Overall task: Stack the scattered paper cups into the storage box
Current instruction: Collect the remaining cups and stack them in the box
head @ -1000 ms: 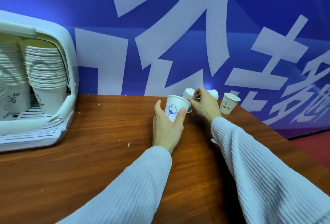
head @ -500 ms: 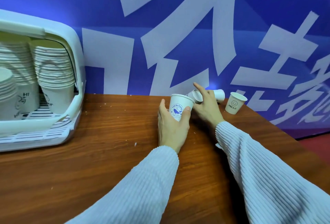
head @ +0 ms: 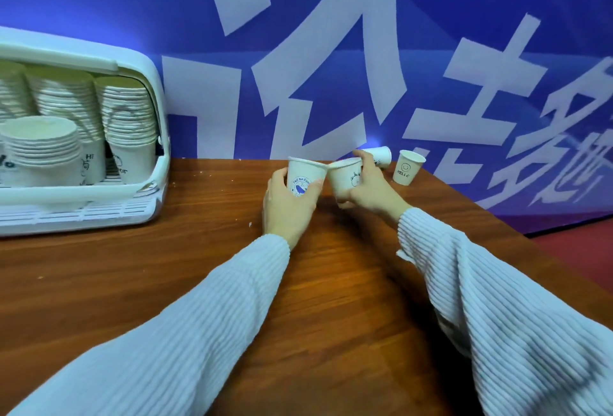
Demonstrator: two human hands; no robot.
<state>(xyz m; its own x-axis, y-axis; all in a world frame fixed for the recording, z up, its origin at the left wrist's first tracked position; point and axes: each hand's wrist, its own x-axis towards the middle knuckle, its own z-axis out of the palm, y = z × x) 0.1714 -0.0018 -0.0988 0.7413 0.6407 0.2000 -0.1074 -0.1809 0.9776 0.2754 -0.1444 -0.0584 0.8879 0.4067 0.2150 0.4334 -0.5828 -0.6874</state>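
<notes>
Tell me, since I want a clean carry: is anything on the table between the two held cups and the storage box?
Nothing visible. The left hand grips the whale cup, the right hand the bear cup; bare table lies between them and the storage box.

Wood-grain table (head: 99, 283) against a blue backdrop (head: 99, 1) printed with large white characters (head: 331, 67). Red surface, possibly floor (head: 577, 246), at right. Bluish light overall.

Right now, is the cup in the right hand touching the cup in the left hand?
Touching. The head view shows the bear cup tilted, its rim meeting the rim of the blue-logo cup, no gap.
</notes>
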